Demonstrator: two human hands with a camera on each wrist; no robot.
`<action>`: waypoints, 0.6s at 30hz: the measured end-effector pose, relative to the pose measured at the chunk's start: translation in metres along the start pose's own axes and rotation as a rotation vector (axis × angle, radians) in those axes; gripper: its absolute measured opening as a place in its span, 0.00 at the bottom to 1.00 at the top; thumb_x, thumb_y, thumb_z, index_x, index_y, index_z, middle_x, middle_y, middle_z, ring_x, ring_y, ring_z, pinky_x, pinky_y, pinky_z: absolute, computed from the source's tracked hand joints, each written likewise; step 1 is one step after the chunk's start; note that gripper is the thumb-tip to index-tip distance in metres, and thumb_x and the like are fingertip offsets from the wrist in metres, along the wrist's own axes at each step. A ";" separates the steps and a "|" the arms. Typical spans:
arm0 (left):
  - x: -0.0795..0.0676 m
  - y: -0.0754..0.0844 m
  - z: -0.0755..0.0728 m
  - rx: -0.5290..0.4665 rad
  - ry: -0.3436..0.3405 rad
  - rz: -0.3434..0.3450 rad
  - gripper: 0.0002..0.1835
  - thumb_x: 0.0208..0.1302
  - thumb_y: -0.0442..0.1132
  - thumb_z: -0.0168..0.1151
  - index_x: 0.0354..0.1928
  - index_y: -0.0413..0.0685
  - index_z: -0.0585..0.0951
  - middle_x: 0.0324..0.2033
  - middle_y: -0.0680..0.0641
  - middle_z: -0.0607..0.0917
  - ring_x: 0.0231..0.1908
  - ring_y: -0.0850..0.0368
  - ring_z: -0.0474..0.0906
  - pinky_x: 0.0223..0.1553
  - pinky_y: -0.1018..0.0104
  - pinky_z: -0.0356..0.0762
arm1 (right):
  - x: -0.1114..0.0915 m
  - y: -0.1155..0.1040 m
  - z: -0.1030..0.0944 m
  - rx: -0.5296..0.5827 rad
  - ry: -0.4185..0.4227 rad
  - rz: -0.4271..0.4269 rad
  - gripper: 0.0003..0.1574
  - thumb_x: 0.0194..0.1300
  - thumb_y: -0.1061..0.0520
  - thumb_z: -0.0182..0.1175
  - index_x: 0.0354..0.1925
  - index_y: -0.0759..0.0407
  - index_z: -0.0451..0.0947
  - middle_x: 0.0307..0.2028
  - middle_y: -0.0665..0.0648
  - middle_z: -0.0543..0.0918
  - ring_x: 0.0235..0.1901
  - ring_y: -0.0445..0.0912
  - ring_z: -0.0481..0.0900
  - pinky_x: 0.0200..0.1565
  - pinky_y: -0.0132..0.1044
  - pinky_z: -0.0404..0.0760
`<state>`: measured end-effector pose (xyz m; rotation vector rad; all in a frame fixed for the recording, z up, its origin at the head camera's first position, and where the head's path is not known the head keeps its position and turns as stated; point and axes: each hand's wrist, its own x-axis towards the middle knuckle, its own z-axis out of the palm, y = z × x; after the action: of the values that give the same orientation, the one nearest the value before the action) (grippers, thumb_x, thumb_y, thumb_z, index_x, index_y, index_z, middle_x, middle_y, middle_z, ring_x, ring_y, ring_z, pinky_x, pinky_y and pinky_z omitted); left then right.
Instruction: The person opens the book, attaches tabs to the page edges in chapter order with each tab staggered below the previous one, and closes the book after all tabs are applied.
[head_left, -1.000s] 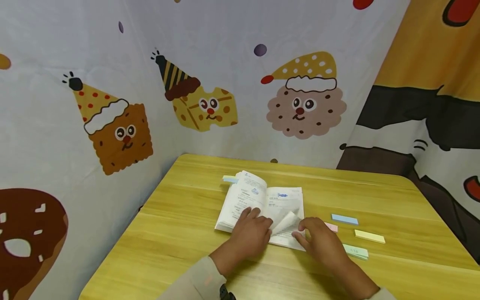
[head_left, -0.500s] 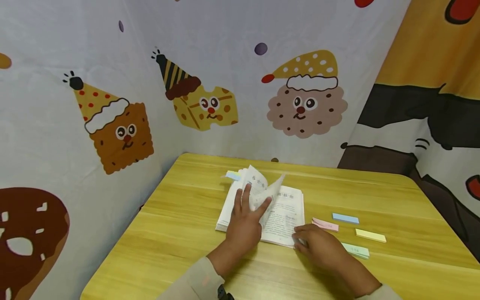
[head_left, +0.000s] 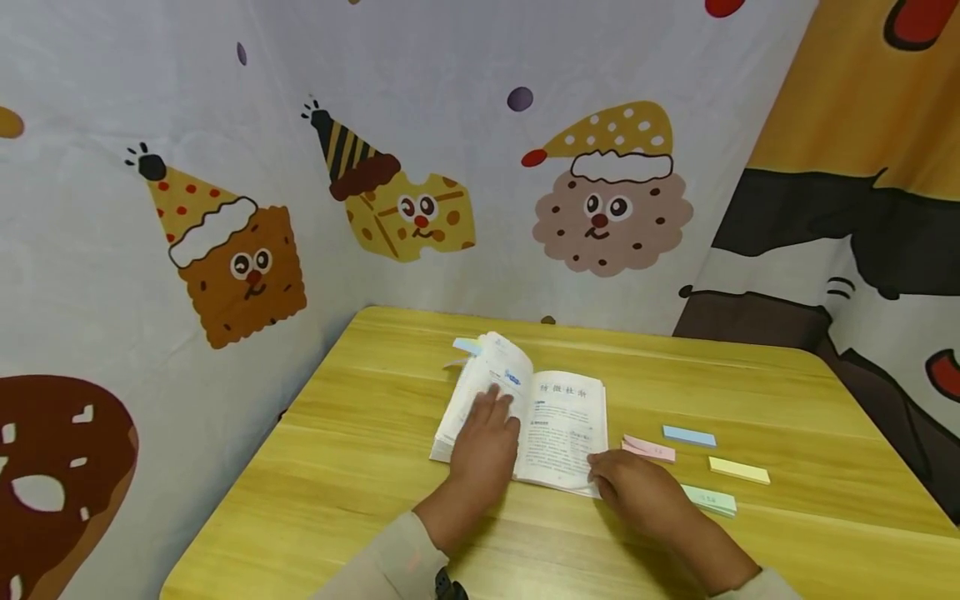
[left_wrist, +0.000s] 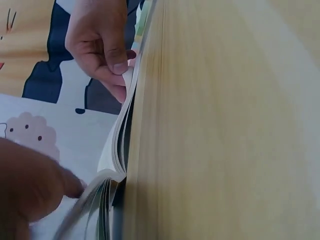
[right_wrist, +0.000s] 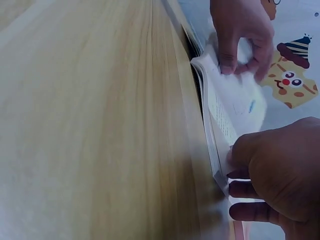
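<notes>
An open book lies on the wooden table with printed pages on both sides. Blue and yellow sticky tabs stick out from its upper left edge. My left hand rests on the left page, fingers extended and pointing away from me. At the lower right corner of the right page, my right hand pinches the page edge between thumb and fingers. The left wrist view shows the right hand's thumb against the page edge. Pink sticky notes lie just beyond the right hand.
To the right of the book lie pads of sticky notes: blue, yellow and green, the green one close to the right wrist. The table meets a cartoon-printed cloth at its back and left.
A page has turned over from right to left, and my left hand has followed it onto the left page. My right hand has come down to the right page's lower corner.
</notes>
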<state>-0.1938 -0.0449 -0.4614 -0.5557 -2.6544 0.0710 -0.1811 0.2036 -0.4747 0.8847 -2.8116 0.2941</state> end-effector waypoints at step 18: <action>-0.002 0.012 0.009 -0.155 -0.208 0.196 0.14 0.63 0.61 0.53 0.41 0.65 0.79 0.45 0.62 0.79 0.57 0.53 0.63 0.56 0.33 0.53 | 0.002 -0.005 -0.005 0.069 0.331 0.109 0.18 0.53 0.49 0.70 0.26 0.45 0.67 0.27 0.42 0.71 0.24 0.36 0.66 0.22 0.30 0.67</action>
<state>-0.1912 -0.0341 -0.4716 -0.9032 -2.8135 -0.0208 -0.1789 0.1995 -0.4683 0.6284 -2.5574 0.5061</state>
